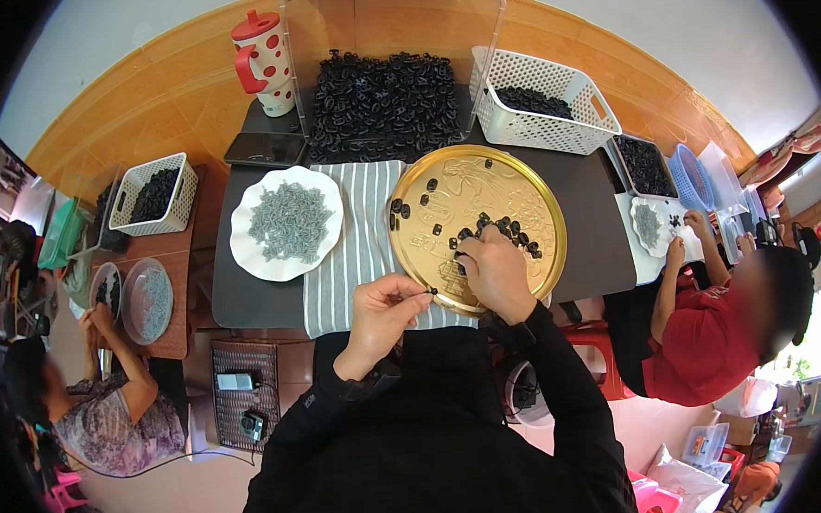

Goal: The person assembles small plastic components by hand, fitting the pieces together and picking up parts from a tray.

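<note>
The left hand point(388, 315) pinches a black part point(433, 291) at the tray's point(530, 190) near rim. The right hand point(501, 268) is among loose pieces point(516, 227) on the tray, its grip impossible to tell. The tray overlaps a cloth point(354, 250).

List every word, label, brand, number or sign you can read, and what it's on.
None is readable.
White tumbler with red dots: small dark mark near the base, too small to read.
Gold tray: raised pattern, no legible lettering.
Black pieces: too small to tell.

Piece point(433, 291) in left hand point(386, 315) indistinct
</note>
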`<control>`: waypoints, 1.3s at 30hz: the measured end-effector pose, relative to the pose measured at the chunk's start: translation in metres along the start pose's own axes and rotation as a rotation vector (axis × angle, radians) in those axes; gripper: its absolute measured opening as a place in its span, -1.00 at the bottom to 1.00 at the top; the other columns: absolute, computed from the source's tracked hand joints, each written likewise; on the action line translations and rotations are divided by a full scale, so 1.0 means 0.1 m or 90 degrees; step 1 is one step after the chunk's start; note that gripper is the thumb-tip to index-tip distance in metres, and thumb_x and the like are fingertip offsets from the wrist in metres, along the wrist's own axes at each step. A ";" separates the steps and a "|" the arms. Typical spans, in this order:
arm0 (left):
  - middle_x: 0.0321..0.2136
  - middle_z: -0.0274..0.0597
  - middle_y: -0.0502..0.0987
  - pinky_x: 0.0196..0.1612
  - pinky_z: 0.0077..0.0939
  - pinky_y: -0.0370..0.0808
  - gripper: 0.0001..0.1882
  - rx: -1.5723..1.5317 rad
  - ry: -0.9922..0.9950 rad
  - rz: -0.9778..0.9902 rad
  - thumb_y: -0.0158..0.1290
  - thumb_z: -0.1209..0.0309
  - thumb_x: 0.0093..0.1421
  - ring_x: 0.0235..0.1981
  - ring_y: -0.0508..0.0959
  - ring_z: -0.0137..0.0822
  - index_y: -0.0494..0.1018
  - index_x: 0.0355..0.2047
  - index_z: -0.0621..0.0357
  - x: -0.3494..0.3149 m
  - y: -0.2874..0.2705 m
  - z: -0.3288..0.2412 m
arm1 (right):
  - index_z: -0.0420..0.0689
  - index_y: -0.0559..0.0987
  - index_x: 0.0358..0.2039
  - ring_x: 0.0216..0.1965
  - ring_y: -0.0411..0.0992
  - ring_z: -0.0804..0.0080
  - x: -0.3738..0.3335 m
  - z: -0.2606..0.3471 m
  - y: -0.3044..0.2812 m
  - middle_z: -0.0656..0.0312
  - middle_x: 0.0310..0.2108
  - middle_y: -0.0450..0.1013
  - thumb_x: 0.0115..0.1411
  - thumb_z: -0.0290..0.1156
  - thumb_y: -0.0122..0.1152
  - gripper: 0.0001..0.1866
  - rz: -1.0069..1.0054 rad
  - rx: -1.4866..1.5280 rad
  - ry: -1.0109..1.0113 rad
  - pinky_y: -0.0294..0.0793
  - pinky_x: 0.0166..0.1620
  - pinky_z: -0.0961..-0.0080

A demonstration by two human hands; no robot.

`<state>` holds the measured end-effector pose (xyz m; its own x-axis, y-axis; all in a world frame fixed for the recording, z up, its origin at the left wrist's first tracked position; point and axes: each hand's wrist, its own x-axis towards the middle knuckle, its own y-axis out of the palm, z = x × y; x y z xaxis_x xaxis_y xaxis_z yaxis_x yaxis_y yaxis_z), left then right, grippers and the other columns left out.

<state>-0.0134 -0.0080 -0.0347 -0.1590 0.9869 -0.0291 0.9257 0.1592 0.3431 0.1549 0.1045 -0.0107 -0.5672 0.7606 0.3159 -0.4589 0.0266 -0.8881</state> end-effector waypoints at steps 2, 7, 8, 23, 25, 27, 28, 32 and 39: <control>-0.53 -0.23 0.56 -0.55 -0.74 0.39 -0.95 -0.001 0.010 -0.006 0.14 0.63 0.10 -0.59 0.47 -0.58 0.53 -0.39 0.32 0.00 0.00 0.01 | -0.17 0.54 -0.43 -0.43 0.42 0.05 0.02 0.03 0.02 0.06 -0.49 0.34 -0.03 -0.48 0.21 -0.89 -0.012 -0.008 -0.014 0.41 -0.38 0.21; -0.53 -0.24 0.56 -0.54 -0.73 0.41 -0.95 -0.008 0.000 -0.008 0.15 0.62 0.09 -0.58 0.46 -0.59 0.52 -0.40 0.31 -0.02 -0.01 0.01 | -0.23 0.45 -0.45 -0.44 0.40 0.00 0.01 0.04 0.04 0.02 -0.48 0.35 -0.04 -0.51 0.19 -0.87 0.020 0.039 -0.031 0.42 -0.36 0.19; -0.53 -0.24 0.56 -0.54 -0.73 0.41 -0.95 -0.008 0.001 -0.010 0.15 0.62 0.09 -0.58 0.46 -0.59 0.52 -0.40 0.31 -0.01 -0.01 0.00 | -0.23 0.46 -0.46 -0.44 0.40 -0.01 0.00 0.07 0.01 0.02 -0.48 0.35 -0.04 -0.52 0.17 -0.89 0.009 0.027 -0.038 0.41 -0.37 0.19; -0.53 -0.25 0.56 -0.54 -0.77 0.40 -0.96 0.008 -0.018 -0.010 0.12 0.62 0.12 -0.54 0.50 -0.59 0.50 -0.39 0.30 -0.04 -0.06 -0.04 | -0.26 0.51 -0.56 -0.47 0.44 0.02 -0.07 0.06 0.01 -0.02 -0.53 0.39 0.01 -0.37 0.23 -0.80 0.037 0.059 0.015 0.44 -0.38 0.23; -0.52 -0.25 0.56 -0.54 -0.77 0.41 -0.96 -0.004 -0.004 -0.009 0.12 0.62 0.12 -0.54 0.51 -0.59 0.50 -0.39 0.31 -0.05 -0.06 -0.03 | -0.26 0.52 -0.54 -0.46 0.45 0.08 -0.04 0.17 -0.01 0.02 -0.53 0.39 -0.01 -0.34 0.25 -0.79 0.056 0.006 0.030 0.45 -0.38 0.25; -0.52 -0.24 0.57 -0.54 -0.77 0.41 -0.96 -0.004 -0.003 -0.012 0.12 0.62 0.12 -0.54 0.51 -0.59 0.50 -0.39 0.31 -0.05 -0.07 -0.02 | -0.23 0.51 -0.54 -0.46 0.43 0.05 -0.03 0.22 0.02 0.02 -0.51 0.38 0.00 -0.38 0.23 -0.83 0.031 -0.002 -0.003 0.42 -0.39 0.23; -0.52 -0.24 0.57 -0.54 -0.77 0.41 -0.96 -0.005 -0.002 -0.013 0.12 0.62 0.12 -0.54 0.51 -0.58 0.50 -0.39 0.31 -0.05 -0.08 -0.02 | -0.23 0.51 -0.54 -0.46 0.43 0.05 -0.02 0.22 0.04 0.02 -0.51 0.38 0.00 -0.38 0.23 -0.83 0.032 0.000 -0.005 0.42 -0.39 0.23; -0.52 -0.24 0.57 -0.54 -0.77 0.41 -0.96 -0.014 -0.010 -0.024 0.12 0.62 0.12 -0.53 0.51 -0.58 0.51 -0.39 0.31 -0.05 -0.07 -0.03 | -0.24 0.50 -0.49 -0.44 0.43 0.03 -0.01 0.17 0.12 0.03 -0.50 0.37 -0.01 -0.46 0.20 -0.88 0.018 0.055 -0.050 0.43 -0.38 0.26; -0.51 -0.25 0.54 -0.56 -0.74 0.38 -0.74 -0.085 -0.031 0.030 0.07 0.68 0.11 -0.56 0.48 -0.56 0.43 -0.16 0.33 -0.08 -0.05 -0.10 | -0.25 0.56 -0.31 -0.48 0.40 0.58 -0.13 0.19 -0.06 0.31 -0.47 0.46 0.14 -0.60 0.10 -0.89 0.136 0.761 0.290 0.41 -0.36 0.68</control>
<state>-0.0200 -0.0169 -0.0269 -0.0961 0.9939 -0.0536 0.8771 0.1100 0.4676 0.1519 0.0825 -0.0030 -0.5304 0.8351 -0.1458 -0.8452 -0.5342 0.0153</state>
